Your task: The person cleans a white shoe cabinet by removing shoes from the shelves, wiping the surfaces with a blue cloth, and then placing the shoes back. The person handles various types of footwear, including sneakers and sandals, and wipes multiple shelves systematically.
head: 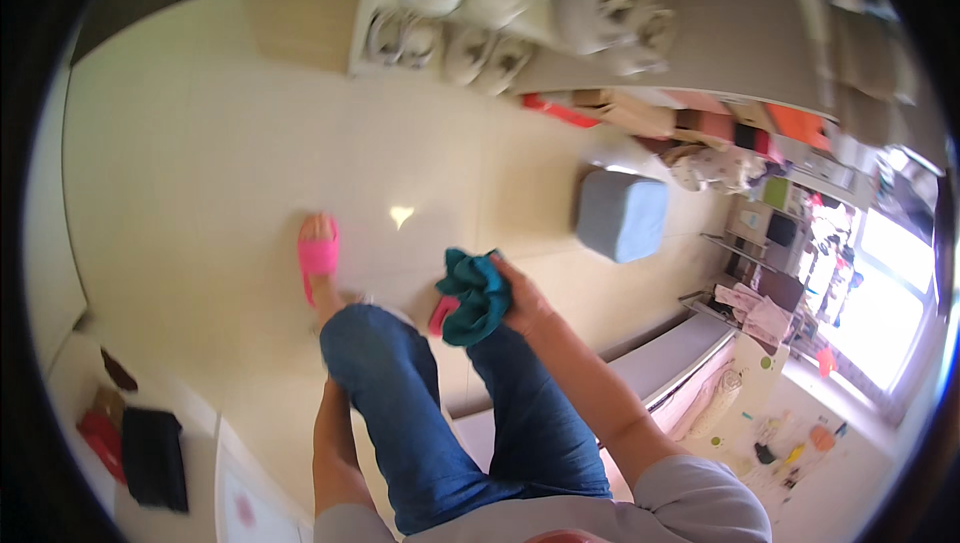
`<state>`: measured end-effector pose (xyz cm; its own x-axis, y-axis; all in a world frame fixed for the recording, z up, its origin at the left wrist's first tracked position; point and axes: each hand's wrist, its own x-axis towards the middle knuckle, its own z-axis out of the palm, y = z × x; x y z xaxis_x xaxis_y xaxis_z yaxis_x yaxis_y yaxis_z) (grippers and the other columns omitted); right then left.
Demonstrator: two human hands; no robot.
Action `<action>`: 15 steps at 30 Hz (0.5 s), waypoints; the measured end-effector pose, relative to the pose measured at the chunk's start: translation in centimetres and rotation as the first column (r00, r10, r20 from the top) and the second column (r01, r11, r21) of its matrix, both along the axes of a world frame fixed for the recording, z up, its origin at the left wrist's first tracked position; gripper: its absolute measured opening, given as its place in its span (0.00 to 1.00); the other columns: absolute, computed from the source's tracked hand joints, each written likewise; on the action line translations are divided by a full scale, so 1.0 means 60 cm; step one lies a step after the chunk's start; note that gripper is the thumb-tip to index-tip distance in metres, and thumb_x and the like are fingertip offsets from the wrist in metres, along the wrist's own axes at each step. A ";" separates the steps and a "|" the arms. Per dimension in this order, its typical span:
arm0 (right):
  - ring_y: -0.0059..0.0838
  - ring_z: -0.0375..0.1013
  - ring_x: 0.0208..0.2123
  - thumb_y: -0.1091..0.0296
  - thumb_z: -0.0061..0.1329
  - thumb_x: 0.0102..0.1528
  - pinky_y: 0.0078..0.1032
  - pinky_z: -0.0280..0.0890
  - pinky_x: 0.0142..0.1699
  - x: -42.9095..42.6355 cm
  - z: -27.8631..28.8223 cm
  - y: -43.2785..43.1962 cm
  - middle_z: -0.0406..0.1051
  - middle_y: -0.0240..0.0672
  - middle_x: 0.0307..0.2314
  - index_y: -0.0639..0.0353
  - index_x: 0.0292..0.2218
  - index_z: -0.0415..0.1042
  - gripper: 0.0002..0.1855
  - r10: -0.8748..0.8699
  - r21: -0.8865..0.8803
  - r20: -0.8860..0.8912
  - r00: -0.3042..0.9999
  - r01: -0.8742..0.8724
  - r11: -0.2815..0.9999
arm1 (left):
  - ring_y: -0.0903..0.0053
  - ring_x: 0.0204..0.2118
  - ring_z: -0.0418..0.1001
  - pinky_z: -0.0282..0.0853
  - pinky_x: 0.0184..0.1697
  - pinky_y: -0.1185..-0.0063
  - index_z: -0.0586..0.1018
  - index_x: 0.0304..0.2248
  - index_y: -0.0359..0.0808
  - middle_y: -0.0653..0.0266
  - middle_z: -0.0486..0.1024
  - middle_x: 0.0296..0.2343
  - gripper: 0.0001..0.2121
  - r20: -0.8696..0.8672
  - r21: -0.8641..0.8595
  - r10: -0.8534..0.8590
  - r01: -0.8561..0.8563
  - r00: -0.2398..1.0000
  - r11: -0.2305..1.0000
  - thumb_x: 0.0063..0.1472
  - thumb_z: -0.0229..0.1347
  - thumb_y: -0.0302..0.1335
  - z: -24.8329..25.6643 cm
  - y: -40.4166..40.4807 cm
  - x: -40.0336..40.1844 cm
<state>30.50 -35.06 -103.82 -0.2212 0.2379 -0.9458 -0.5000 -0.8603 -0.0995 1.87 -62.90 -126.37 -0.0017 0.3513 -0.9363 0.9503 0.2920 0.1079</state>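
Observation:
A crumpled teal cloth (474, 299) is bunched in my right hand (523, 301), held just above my right knee. My left forearm (335, 430) runs down beside my left thigh, and the hand at its end is hidden behind my bent left knee. Both legs are in blue jeans (401, 385). My left foot wears a pink slipper (319, 254) on the tiled floor. Part of a second pink slipper (444, 315) peeks out under the cloth.
A blue-grey cube stool (622, 214) stands on the pale floor (225, 168). White shoes (480, 55) fill a rack at the top, with several boxes (645, 117) beside it. Clothes hang near the bright window (881, 280). A black bag (154, 457) hangs at lower left.

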 end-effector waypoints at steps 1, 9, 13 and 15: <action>0.42 0.75 0.39 0.48 0.43 0.61 0.41 0.71 0.46 -0.010 0.027 0.009 0.74 0.45 0.40 0.64 0.47 0.70 0.26 -0.018 0.017 -0.007 1.000 0.018 1.000 | 0.63 0.52 0.68 0.59 0.54 0.52 0.73 0.49 0.43 0.58 0.70 0.48 0.22 -0.015 -0.007 0.010 -0.010 1.000 1.000 0.57 0.55 0.41 0.019 0.003 -0.007; 0.26 0.74 0.33 0.53 0.49 0.60 0.24 0.69 0.43 0.026 0.251 0.103 0.75 0.33 0.29 0.61 0.39 0.73 0.18 0.245 0.335 0.568 0.786 -0.492 0.803 | 0.58 0.43 0.73 0.70 0.44 0.61 0.76 0.44 0.41 0.55 0.73 0.40 0.18 -0.087 0.282 0.037 -0.011 0.996 0.959 0.59 0.54 0.41 0.226 0.175 -0.109; 0.25 0.73 0.32 0.65 0.53 0.55 0.22 0.67 0.39 0.034 0.434 0.198 0.73 0.33 0.30 0.57 0.45 0.73 0.16 -0.031 0.528 0.819 0.573 -0.730 0.435 | 0.56 0.43 0.71 0.69 0.45 0.66 0.75 0.45 0.38 0.53 0.73 0.40 0.16 0.313 0.757 0.126 -0.327 0.942 0.565 0.56 0.58 0.30 0.482 0.424 -0.067; 0.37 0.74 0.37 0.68 0.56 0.50 0.27 0.68 0.41 0.041 0.516 0.241 0.71 0.41 0.40 0.55 0.50 0.70 0.24 -0.391 0.374 0.883 0.258 -0.891 0.258 | 0.58 0.47 0.69 0.66 0.50 0.67 0.73 0.49 0.38 0.54 0.71 0.44 0.19 0.422 0.854 -0.050 -0.378 0.905 0.358 0.57 0.57 0.28 0.652 0.550 -0.014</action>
